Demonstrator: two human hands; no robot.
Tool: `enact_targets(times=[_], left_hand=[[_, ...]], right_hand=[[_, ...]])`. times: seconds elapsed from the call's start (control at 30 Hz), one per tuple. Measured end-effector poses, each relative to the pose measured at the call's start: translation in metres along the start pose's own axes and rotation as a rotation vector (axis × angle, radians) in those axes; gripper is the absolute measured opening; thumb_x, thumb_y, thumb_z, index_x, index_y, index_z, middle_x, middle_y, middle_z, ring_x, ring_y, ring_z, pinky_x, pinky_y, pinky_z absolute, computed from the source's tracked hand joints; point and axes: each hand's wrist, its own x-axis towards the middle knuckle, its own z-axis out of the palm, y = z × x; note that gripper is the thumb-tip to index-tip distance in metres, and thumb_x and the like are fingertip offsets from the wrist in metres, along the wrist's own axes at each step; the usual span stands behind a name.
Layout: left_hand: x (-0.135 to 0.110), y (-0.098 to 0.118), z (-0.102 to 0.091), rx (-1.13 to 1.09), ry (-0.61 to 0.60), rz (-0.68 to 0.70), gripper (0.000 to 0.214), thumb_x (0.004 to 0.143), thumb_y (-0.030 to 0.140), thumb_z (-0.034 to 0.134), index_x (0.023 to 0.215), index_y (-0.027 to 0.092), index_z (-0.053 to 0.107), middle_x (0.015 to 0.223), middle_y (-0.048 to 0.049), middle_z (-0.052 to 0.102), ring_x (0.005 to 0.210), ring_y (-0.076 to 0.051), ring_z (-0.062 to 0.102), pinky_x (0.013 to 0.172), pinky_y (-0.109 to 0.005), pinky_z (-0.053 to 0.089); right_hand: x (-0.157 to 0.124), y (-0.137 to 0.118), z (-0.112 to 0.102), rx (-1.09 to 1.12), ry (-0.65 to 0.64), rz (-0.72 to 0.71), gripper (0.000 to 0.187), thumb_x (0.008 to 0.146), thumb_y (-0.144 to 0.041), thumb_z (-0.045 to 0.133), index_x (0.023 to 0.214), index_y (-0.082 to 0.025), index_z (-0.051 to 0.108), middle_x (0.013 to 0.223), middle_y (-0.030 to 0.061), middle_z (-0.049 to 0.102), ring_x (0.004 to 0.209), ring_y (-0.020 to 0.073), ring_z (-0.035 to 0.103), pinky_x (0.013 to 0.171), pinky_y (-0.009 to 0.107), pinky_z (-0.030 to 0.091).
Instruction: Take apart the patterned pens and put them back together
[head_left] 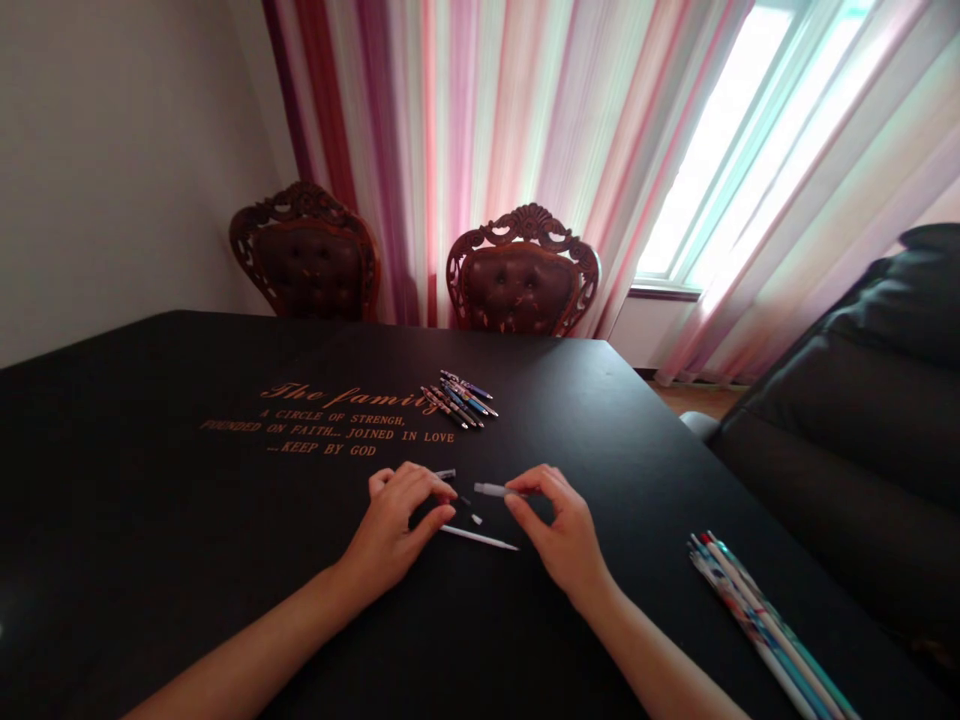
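Note:
My right hand (pixel 559 525) pinches a translucent pen barrel (pixel 490 489) between thumb and fingertips, its free end pointing left. Opposite it, my left hand (pixel 405 515) has thumb and fingers drawn together. A small dark piece (pixel 465 500) shows at those fingertips, too small to name. Below them on the table lies a white pen refill (pixel 484 539), its left end partly behind my left thumb. A tiny white pen part (pixel 477 519) rests between the hands. Just beyond my left fingers is a grey pen part (pixel 446 474), partly covered by the hand.
On the black table (pixel 150 480) with gold lettering, a pile of patterned pens (pixel 459 398) lies farther back. Several long pens or refills (pixel 765 620) lie bundled at the right. Two carved chairs (pixel 525 285) stand behind the table, and a black leather seat (pixel 840 430) is at right.

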Motion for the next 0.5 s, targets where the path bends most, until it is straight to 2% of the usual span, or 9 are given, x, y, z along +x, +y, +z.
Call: enact_targets(times=[0.1,0.2,0.27,0.33,0.4,0.5], left_hand=[[0.004,-0.016,-0.003,0.115,0.13,-0.09,0.015,0.09,0.029,0.057,0.104,0.027,0.061,0.105,-0.003,0.068,0.103,-0.024,0.056,0.09,-0.042,0.027],[0.007,-0.031,-0.005,0.192,0.125,-0.151,0.025,0.085,0.029,0.061,0.11,0.028,0.06,0.111,-0.005,0.067,0.108,-0.027,0.053,0.09,-0.043,0.028],[0.007,-0.037,-0.005,0.197,0.066,-0.181,0.028,0.082,0.03,0.065,0.109,0.028,0.061,0.111,-0.0045,0.066,0.108,-0.028,0.053,0.089,-0.044,0.03],[0.007,-0.04,-0.005,0.179,0.022,-0.2,0.021,0.08,0.028,0.066,0.101,0.027,0.064,0.108,-0.0031,0.066,0.106,-0.028,0.053,0.089,-0.044,0.031],[0.008,-0.042,-0.004,0.145,0.024,-0.209,0.012,0.082,0.027,0.063,0.093,0.026,0.066,0.104,-0.0024,0.066,0.104,-0.027,0.054,0.089,-0.043,0.033],[0.008,-0.042,-0.004,0.056,0.059,-0.231,0.012,0.086,0.031,0.058,0.094,0.026,0.065,0.099,-0.0014,0.067,0.099,-0.025,0.057,0.09,-0.042,0.035]], right_hand=[[0.003,0.02,-0.007,-0.259,0.044,0.017,0.002,0.082,-0.024,0.065,0.08,-0.023,0.065,0.087,0.0036,0.063,0.09,0.0236,0.054,0.083,0.039,0.041],[0.003,0.034,-0.01,-0.435,-0.04,0.044,0.003,0.078,-0.025,0.068,0.078,-0.024,0.065,0.091,0.0045,0.061,0.093,0.0261,0.051,0.08,0.041,0.039],[0.002,0.037,-0.009,-0.47,-0.076,0.046,0.003,0.079,-0.026,0.067,0.078,-0.024,0.065,0.092,0.0045,0.061,0.092,0.0258,0.051,0.077,0.039,0.039],[0.001,0.037,-0.009,-0.479,-0.085,0.034,0.004,0.079,-0.028,0.067,0.08,-0.024,0.065,0.092,0.0045,0.06,0.091,0.0252,0.051,0.076,0.038,0.038],[0.001,0.034,-0.009,-0.483,-0.072,0.029,0.006,0.08,-0.03,0.067,0.082,-0.024,0.065,0.093,0.0047,0.06,0.091,0.0252,0.051,0.076,0.038,0.038],[0.001,0.027,-0.01,-0.475,-0.033,0.022,0.008,0.082,-0.029,0.065,0.088,-0.024,0.064,0.096,0.0047,0.061,0.094,0.0253,0.051,0.079,0.038,0.036]])
